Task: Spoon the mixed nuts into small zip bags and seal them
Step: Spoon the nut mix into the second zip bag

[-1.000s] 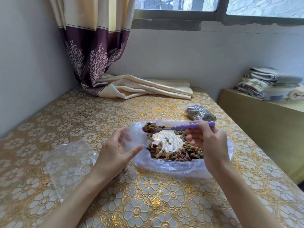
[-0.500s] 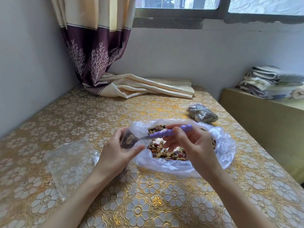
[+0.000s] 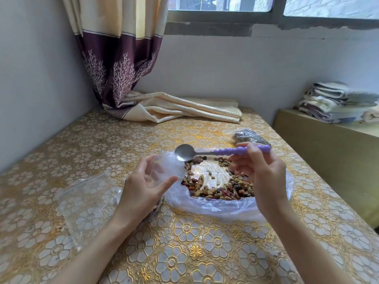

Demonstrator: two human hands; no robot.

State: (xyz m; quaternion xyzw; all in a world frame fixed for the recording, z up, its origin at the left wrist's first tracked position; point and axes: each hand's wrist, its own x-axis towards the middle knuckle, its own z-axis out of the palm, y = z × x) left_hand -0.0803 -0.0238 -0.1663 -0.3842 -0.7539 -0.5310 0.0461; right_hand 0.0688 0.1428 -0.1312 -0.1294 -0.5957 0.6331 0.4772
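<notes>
Mixed nuts (image 3: pixel 221 187) had just left the spoon (image 3: pixel 184 153); right hand (image 3: pixel 264 173) pinched its handle, left hand (image 3: pixel 143 185) held the zip bag (image 3: pixel 166 167) open, ready for another scoop.

The right grip (image 3: pixel 264 171) holds the spoon (image 3: pixel 221 152) above the nuts (image 3: pixel 219 187), which lie in the big bag (image 3: pixel 225 208) on the worktop (image 3: pixel 184 253). Left of this grip, the left grip (image 3: pixel 143 187) holds a small bag (image 3: pixel 166 169). Behind the right grip lies a filled bag (image 3: pixel 249 137); far left lie flat bags (image 3: pixel 86 203).
</notes>
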